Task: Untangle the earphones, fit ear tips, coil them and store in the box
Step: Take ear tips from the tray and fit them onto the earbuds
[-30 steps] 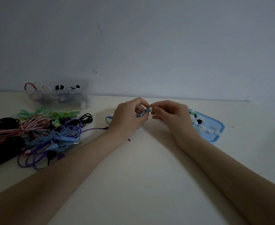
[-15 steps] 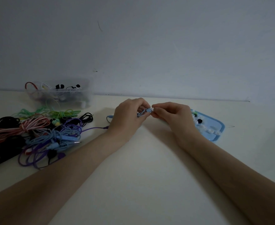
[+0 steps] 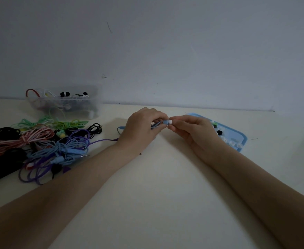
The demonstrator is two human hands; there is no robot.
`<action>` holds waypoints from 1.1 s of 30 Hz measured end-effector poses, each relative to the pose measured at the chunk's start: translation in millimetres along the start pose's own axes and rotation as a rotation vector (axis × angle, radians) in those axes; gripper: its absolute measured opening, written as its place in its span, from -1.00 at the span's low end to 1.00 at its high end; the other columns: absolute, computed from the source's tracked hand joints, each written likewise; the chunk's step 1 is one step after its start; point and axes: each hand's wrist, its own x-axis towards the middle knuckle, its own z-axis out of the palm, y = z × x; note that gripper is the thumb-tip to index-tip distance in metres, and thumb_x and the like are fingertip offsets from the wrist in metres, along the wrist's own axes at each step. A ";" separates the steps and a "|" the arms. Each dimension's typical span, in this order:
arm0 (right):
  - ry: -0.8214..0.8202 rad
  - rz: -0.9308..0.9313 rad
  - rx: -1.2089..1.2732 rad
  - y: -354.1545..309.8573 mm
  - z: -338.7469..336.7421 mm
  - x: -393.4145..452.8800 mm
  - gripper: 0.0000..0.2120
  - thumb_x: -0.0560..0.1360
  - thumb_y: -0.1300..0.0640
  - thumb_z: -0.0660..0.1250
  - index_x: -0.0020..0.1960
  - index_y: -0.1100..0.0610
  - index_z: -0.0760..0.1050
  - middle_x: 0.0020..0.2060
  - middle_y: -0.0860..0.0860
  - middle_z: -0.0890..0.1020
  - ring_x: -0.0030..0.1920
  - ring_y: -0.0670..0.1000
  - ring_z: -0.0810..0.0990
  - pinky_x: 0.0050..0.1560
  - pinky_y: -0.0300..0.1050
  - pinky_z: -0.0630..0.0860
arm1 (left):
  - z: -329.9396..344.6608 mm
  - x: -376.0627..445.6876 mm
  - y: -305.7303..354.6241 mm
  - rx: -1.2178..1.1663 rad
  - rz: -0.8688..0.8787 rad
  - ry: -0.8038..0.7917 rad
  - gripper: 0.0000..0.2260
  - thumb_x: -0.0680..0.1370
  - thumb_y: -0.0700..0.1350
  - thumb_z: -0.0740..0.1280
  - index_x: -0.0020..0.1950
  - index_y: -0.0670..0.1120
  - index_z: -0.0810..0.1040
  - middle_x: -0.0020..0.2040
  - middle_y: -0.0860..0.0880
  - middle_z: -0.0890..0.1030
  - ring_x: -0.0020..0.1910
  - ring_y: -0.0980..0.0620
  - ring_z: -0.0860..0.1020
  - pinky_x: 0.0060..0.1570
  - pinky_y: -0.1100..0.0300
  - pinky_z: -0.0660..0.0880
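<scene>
My left hand (image 3: 141, 130) pinches a light blue earbud (image 3: 165, 122) with its blue cable bunched under the fingers. My right hand (image 3: 192, 130) pinches a white ear tip (image 3: 170, 122) pressed against the earbud's nozzle. Both hands meet above the middle of the cream table. A loop of the blue cable (image 3: 120, 128) shows to the left of my left hand. A clear plastic box (image 3: 64, 105) with several earphones inside stands at the back left by the wall.
A tangled pile of earphones (image 3: 39, 146) in black, pink, green, purple and blue lies at the left. A blue tray (image 3: 237, 137) with several white and black ear tips sits behind my right hand. The wall runs along the table's far edge.
The hands have closed together: the white ear tip in my right hand now touches the blue earbud held by my left hand. Arms barely shifted.
</scene>
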 end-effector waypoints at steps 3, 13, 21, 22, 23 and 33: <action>-0.004 0.004 0.024 0.4 -0.3 -0.1 -0.90 0.47 0.42 0.26 -0.09 0.39 0.55 -0.15 0.17 0.66 -0.15 -0.02 0.66 -0.03 -0.29 0.58 | 0.3 0.4 0.9 -0.022 -0.011 -0.008 -0.77 0.44 -0.03 0.31 -0.05 -0.13 0.64 -0.22 -0.05 0.61 -0.19 0.05 0.47 -0.17 0.28 0.34; -0.003 -0.004 0.024 0.2 0.4 -1.5 -0.91 0.45 0.42 0.28 -0.12 0.36 0.56 -0.22 0.13 0.68 -0.17 -0.04 0.66 -0.04 -0.30 0.58 | 0.6 0.2 2.2 -0.040 -0.074 -0.016 -0.71 0.43 0.01 0.25 -0.03 -0.12 0.64 -0.18 -0.07 0.63 -0.13 -0.04 0.54 -0.07 0.02 0.47; 0.002 0.039 0.020 -1.6 1.4 -1.7 -0.90 0.47 0.45 0.25 -0.11 0.42 0.54 -0.21 0.17 0.67 -0.19 -0.02 0.67 -0.07 -0.29 0.59 | 0.2 -0.3 -4.4 0.076 0.094 -0.034 -0.60 0.47 0.14 0.13 -0.09 -0.10 0.64 -0.24 -0.05 0.60 -0.21 0.01 0.44 -0.26 0.18 0.31; 0.002 0.041 0.020 -1.7 1.8 -1.6 -0.90 0.47 0.45 0.25 -0.10 0.42 0.54 -0.21 0.17 0.67 -0.19 -0.02 0.67 -0.07 -0.29 0.59 | 0.2 -0.7 -4.7 0.080 0.100 -0.033 -0.60 0.47 0.13 0.12 -0.09 -0.10 0.64 -0.24 -0.05 0.60 -0.21 0.02 0.43 -0.25 0.18 0.32; 0.002 0.038 0.016 -1.8 1.8 -1.6 -0.90 0.48 0.44 0.24 -0.09 0.42 0.54 -0.20 0.17 0.67 -0.19 -0.02 0.67 -0.06 -0.29 0.59 | 0.6 -1.0 -5.2 0.078 0.101 -0.031 -0.60 0.48 0.13 0.12 -0.08 -0.10 0.64 -0.24 -0.05 0.60 -0.20 0.03 0.43 -0.24 0.18 0.33; 0.021 -0.051 -0.028 0.3 1.1 -2.8 -0.90 0.46 0.43 0.27 -0.14 0.32 0.55 -0.30 0.11 0.67 -0.27 -0.04 0.65 -0.07 -0.27 0.58 | 6.3 0.0 -8.7 0.082 0.058 -0.017 -0.73 0.52 -0.01 0.21 -0.01 -0.10 0.64 -0.22 -0.04 0.59 -0.20 0.05 0.41 -0.21 0.21 0.29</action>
